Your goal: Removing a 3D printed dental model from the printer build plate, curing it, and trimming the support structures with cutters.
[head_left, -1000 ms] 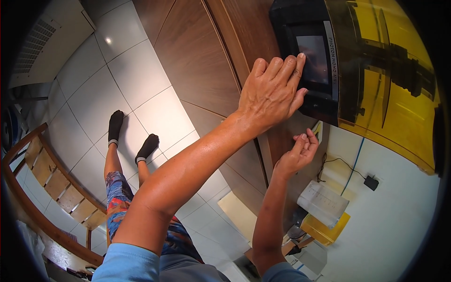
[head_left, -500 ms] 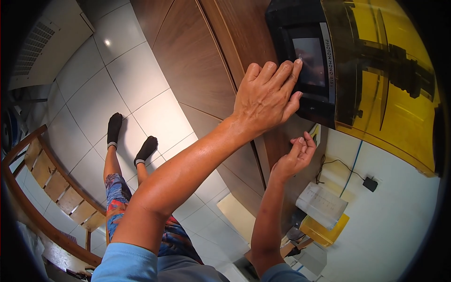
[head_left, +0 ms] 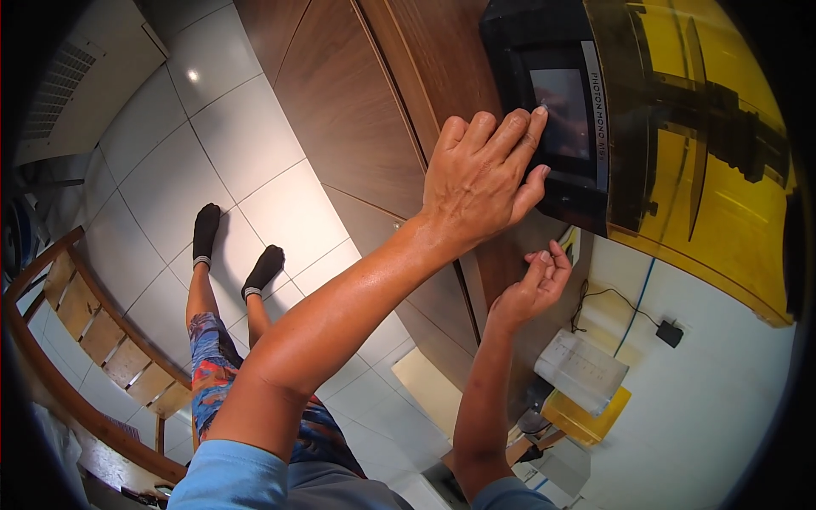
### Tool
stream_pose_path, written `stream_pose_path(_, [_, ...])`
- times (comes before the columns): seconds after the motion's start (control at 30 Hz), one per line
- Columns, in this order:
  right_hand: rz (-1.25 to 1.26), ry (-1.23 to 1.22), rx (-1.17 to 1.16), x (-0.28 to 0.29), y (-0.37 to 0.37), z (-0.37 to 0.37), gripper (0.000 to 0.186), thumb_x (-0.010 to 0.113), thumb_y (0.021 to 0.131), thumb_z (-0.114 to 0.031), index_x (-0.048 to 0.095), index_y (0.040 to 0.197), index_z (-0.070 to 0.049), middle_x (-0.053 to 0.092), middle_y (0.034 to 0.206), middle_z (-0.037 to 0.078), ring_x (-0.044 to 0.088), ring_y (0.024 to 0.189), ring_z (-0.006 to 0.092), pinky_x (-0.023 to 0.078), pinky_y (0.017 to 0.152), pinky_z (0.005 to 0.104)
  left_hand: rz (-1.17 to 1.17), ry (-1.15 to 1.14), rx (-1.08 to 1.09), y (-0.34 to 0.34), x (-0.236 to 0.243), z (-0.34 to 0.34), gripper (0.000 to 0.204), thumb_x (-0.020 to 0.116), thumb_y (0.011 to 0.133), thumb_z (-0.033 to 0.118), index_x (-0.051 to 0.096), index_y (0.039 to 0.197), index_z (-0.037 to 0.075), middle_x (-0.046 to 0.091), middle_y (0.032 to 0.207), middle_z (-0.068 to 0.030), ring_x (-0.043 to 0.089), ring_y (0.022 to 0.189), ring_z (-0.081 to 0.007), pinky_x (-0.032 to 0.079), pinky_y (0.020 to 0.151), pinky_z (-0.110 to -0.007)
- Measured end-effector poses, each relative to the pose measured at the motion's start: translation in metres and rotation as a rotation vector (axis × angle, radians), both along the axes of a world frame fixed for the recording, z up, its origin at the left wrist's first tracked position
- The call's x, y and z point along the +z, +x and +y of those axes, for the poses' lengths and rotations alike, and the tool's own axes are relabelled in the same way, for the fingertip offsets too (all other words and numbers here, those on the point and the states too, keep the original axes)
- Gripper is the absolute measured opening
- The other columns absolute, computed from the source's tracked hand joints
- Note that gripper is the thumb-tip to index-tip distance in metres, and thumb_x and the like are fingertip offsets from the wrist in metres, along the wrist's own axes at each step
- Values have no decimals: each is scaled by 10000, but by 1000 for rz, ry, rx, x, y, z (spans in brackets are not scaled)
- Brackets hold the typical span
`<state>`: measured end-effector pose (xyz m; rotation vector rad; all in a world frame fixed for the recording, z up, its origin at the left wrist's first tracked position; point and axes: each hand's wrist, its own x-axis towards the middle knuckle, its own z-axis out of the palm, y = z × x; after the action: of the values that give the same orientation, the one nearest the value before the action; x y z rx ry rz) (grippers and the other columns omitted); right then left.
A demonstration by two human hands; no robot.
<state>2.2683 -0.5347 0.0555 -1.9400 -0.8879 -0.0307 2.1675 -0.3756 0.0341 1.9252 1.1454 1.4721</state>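
Observation:
A black resin 3D printer [head_left: 578, 200] with a see-through yellow cover [head_left: 731, 246] stands at the upper right, on the wooden cabinet. My left hand [head_left: 480, 174] reaches across to its small touchscreen [head_left: 561, 115]. The index fingertip rests at the screen's near edge, the other fingers are bent, and the thumb is held apart by the black frame. Nothing is in that hand. Lower down, below the printer, my right hand [head_left: 531, 289] is raised with its fingers loosely curled and apart, holding nothing. Inside the cover a dark build arm [head_left: 722, 127] shows.
Brown cabinet doors [head_left: 357, 102] run beside the tiled floor [head_left: 246, 153]. A wooden slatted chair [head_left: 110, 340] stands at lower left. On the right are a black power adapter [head_left: 670, 333] with cables, a clear plastic container [head_left: 582, 370] and a yellow tray [head_left: 599, 416].

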Motion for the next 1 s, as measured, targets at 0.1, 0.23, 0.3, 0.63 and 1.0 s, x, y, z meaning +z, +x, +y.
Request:
stream_pose_path(0.1, [3, -1, 5, 1, -2, 1, 231, 517, 1029, -67, 558, 1229, 42, 565, 923, 63, 520, 847, 130, 433, 786, 263, 2, -19, 12, 1, 2, -1, 613, 684, 852, 366, 631, 1363, 31, 634, 1141, -47, 505, 859, -195, 363, 752, -357])
stream_pose_path(0.23, [7, 2, 0, 0, -1, 0, 232, 519, 1029, -71, 557, 1230, 41, 558, 910, 58, 516, 846, 128, 433, 788, 265, 30, -43, 24, 1, 5, -1, 638, 684, 847, 390, 625, 1373, 34, 629, 1155, -45, 495, 849, -198, 365, 754, -354])
stream_pose_path(0.3, [10, -2, -3, 2, -2, 1, 233, 518, 1030, -72, 556, 1231, 41, 557, 910, 58, 514, 846, 127, 433, 789, 266, 24, -56, 23, 1, 8, -1, 636, 686, 846, 384, 622, 1375, 37, 626, 1157, -43, 492, 848, -199, 364, 753, -356])
stream_pose_path(0.63, [2, -18, 3, 0, 1, -1, 235, 517, 1033, -79, 555, 1232, 40, 556, 906, 59, 511, 842, 128, 428, 785, 266, -14, -35, -23, 1, 2, -3, 621, 692, 843, 356, 620, 1378, 47, 616, 1159, -39, 489, 852, -203, 361, 738, -359])
stream_pose_path(1.0, [-2, -30, 6, 1, -2, 1, 231, 522, 1028, -77, 560, 1222, 42, 563, 902, 64, 516, 839, 130, 432, 779, 267, -35, -126, 15, 3, 11, -3, 664, 683, 845, 362, 594, 1392, -3, 623, 1167, -91, 510, 865, -216, 370, 746, -366])
